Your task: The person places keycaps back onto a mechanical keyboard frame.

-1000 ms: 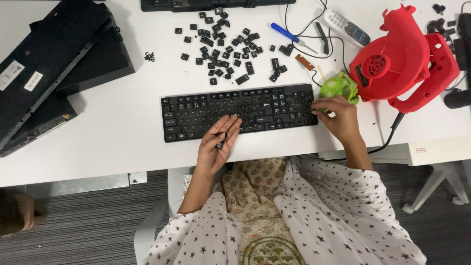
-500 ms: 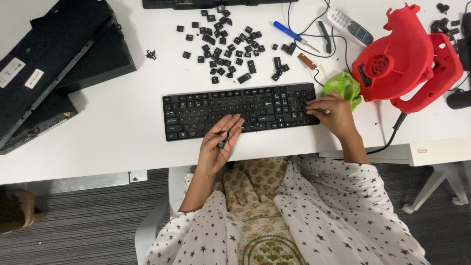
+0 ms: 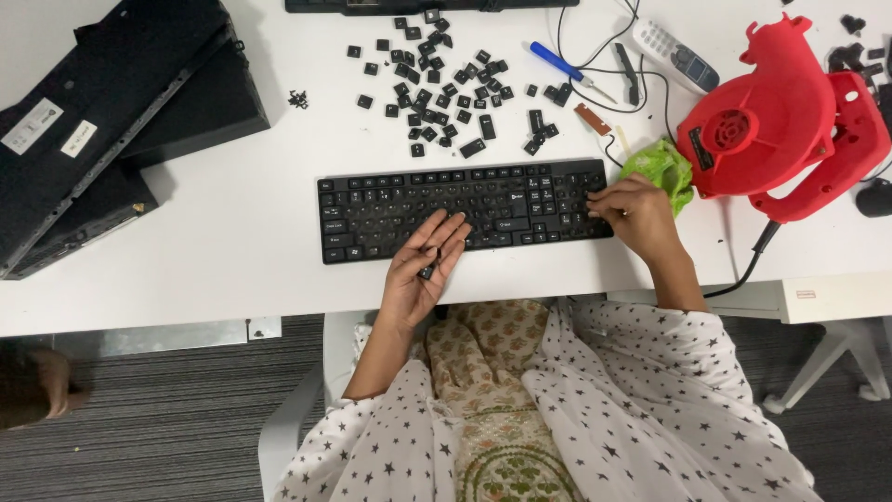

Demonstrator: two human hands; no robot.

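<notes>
Two hands at black keyboard [image 3: 465, 212] | left hand [image 3: 423, 274] palm up, grip loosely cupping small dark keycap [image 3: 426, 272] | right hand [image 3: 634, 212] steadies right end, fingers bent, holding nothing | step, judged: refitting caps | next needs cap aligned over bare socket

two white labels [image 3: 54, 132] on black cases [image 3: 111, 121], far left
</notes>
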